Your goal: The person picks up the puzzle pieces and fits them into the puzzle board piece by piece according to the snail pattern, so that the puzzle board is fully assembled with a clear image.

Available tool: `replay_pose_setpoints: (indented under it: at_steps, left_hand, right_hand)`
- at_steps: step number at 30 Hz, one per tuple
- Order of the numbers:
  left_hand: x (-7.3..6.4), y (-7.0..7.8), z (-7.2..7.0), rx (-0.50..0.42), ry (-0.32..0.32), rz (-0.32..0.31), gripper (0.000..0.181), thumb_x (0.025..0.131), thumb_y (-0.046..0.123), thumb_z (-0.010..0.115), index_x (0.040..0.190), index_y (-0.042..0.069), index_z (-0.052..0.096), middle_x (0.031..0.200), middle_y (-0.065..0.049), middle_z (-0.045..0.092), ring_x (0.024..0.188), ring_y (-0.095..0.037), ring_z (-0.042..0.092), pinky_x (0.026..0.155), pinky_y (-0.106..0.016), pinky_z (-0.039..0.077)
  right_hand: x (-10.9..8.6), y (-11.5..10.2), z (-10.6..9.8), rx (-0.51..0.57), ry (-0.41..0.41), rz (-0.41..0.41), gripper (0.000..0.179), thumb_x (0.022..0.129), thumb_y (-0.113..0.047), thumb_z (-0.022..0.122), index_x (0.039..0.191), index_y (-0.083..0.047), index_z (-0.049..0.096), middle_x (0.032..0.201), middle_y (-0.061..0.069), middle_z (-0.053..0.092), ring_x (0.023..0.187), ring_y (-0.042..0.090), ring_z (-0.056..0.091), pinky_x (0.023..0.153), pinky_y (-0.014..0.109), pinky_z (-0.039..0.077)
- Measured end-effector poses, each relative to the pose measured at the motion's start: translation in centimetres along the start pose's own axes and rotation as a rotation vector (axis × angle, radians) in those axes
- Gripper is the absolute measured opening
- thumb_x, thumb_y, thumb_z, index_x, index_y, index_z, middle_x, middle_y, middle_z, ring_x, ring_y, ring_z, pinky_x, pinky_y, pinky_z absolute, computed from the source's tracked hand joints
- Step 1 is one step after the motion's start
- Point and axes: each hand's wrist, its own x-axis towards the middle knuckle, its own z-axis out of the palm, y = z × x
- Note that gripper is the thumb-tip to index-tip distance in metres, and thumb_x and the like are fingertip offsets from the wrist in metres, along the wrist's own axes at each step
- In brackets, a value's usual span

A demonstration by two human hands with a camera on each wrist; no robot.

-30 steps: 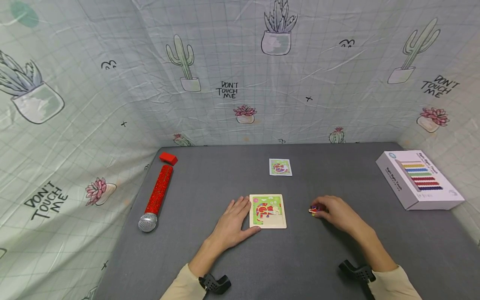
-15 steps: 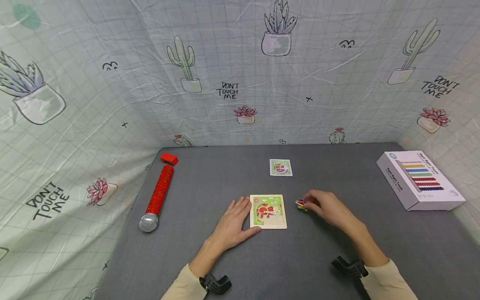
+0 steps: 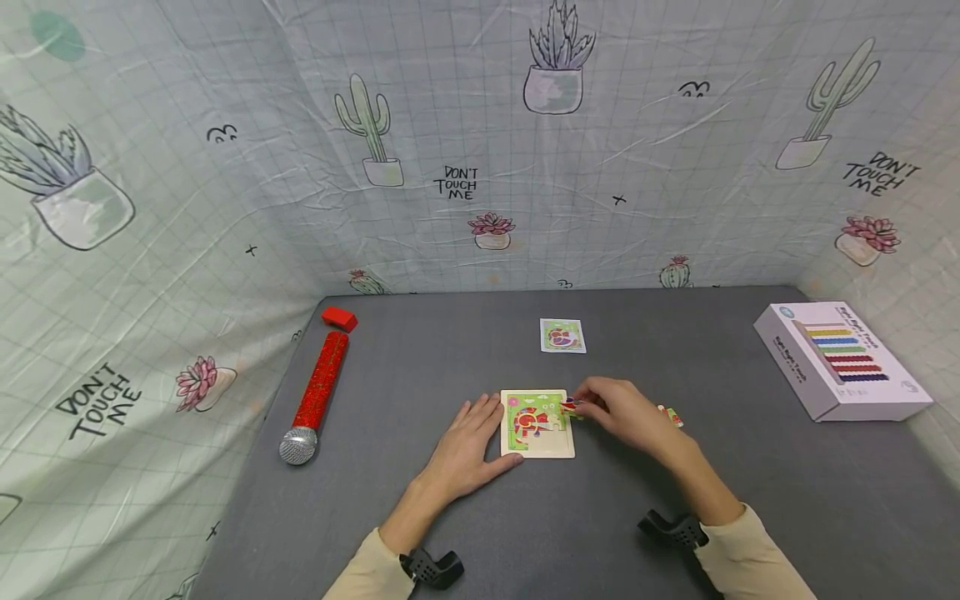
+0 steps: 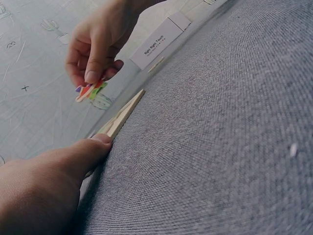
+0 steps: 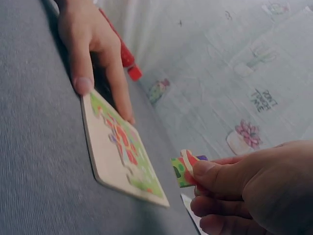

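Observation:
A square wooden jigsaw board, with a colourful picture partly filled in and bare wood at its lower right, lies on the table. My left hand rests flat beside it, straight fingers along its left edge and thumb at the near left corner. Between thumb and fingers, my right hand pinches a puzzle piece, green, red and purple, held above the board's right edge. Another puzzle piece lies on the table, partly covered by the right hand in the head view.
Behind the board lies a small picture card. A red glittery microphone and a red block are at the left. On the right stands a white box. A printed cloth hangs behind the table.
My right hand has moved left with the puzzle piece, from the open table to the board's right edge. The other piece has come into view behind it. My left hand stays put.

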Motion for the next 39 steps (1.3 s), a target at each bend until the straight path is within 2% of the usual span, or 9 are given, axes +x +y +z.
replay_pose_setpoints:
  at_steps: [12, 18, 31, 39]
  left_hand:
    - [-0.1, 0.0, -0.1, -0.001, 0.003, 0.001, 0.085, 0.091, 0.061, 0.061, 0.15, 0.002, 0.044, 0.16, -0.012, 0.04, 0.151, -0.027, 0.035, 0.125, -0.046, 0.028]
    - [0.0, -0.1, -0.1, 0.0, -0.002, 0.002, 0.086, 0.092, 0.062, 0.06, 0.15, 0.002, 0.044, 0.16, -0.011, 0.039, 0.151, -0.027, 0.034, 0.126, -0.047, 0.027]
    - [-0.1, 0.0, -0.1, 0.009, 0.012, 0.013, 0.085, 0.091, 0.062, 0.061, 0.15, 0.003, 0.045, 0.159, -0.012, 0.041, 0.15, -0.027, 0.036, 0.125, -0.047, 0.029]
    - [-0.1, -0.1, -0.1, 0.007, 0.012, 0.01, 0.084, 0.091, 0.062, 0.06, 0.149, 0.003, 0.046, 0.159, -0.012, 0.041, 0.15, -0.027, 0.036, 0.125, -0.047, 0.028]
  right_hand:
    - [1.2, -1.5, 1.8, -0.006, -0.036, -0.117, 0.011, 0.092, -0.01, 0.072, 0.102, -0.007, 0.07, 0.089, -0.002, 0.07, 0.075, 0.001, 0.057, 0.063, 0.021, 0.053]
    - [1.5, -2.0, 2.6, 0.013, -0.074, -0.149, 0.01, 0.094, -0.011, 0.07, 0.103, -0.007, 0.07, 0.09, -0.002, 0.07, 0.076, 0.0, 0.058, 0.064, 0.02, 0.054]
    - [1.7, -2.1, 4.2, 0.031, -0.203, -0.136, 0.008, 0.094, -0.01, 0.069, 0.101, -0.009, 0.072, 0.087, -0.006, 0.068, 0.075, -0.001, 0.055, 0.069, 0.021, 0.052]
    - [1.7, -2.1, 4.8, 0.012, -0.193, -0.143, 0.008, 0.093, -0.011, 0.069, 0.1, -0.009, 0.073, 0.085, -0.007, 0.067, 0.073, -0.002, 0.053, 0.066, 0.02, 0.05]
